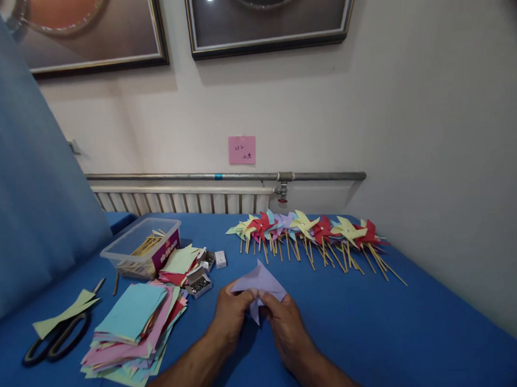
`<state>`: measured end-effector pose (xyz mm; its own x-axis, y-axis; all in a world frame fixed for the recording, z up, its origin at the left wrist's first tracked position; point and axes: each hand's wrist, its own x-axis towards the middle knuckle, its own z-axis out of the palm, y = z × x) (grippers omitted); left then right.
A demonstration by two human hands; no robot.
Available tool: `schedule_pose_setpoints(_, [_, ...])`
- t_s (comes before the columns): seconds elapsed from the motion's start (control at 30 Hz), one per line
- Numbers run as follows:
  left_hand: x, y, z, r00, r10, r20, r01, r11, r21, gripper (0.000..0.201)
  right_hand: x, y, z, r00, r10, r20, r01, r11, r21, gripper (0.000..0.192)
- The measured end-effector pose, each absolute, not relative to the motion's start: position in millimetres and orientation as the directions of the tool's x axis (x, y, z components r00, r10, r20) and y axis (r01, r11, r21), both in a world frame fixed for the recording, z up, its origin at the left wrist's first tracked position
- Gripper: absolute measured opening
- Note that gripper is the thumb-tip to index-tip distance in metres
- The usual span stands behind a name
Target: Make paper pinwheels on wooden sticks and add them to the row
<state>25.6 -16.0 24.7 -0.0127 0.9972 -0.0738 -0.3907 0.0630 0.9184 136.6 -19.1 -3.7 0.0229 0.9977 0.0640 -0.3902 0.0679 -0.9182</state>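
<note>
A lavender paper pinwheel (263, 280), partly folded, is held up over the blue tabletop between my two hands. My left hand (230, 310) pinches its left side, with the thumb pressed near the centre. From the other side my right hand (286, 319) grips the paper, its thumb tip close to the left one. One pointed corner sticks up and another hangs below the thumbs. The fingers behind the paper are hidden. Left of my hands lies an open small box of metal pins (199, 284).
Finished pinwheels on sticks (303, 228) lie in a row at the back right. To the left are a stack of coloured paper (132, 312), black-handled scissors (60, 339) under paper scraps, and a clear plastic box (114, 251) of sticks. A radiator (189, 202) runs behind the table.
</note>
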Motion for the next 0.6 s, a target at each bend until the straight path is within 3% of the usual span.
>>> schedule_pose_setpoints(0.23, [9.2, -8.8, 24.4, 0.023, 0.999, -0.048, -0.347, 0.053, 0.936, 0.029, 139.4, -16.2, -5.4, 0.008, 0.999, 0.032, -0.409, 0.032, -0.912, 0.045])
schedule_pose_setpoints(0.6, [-8.6, 1.8, 26.8, 0.17, 0.985, 0.014, -0.153, 0.012, 0.988, 0.027, 141.4, 0.2, -39.0, 0.025, 0.997, 0.066, -0.216, 0.07, -0.974, 0.043])
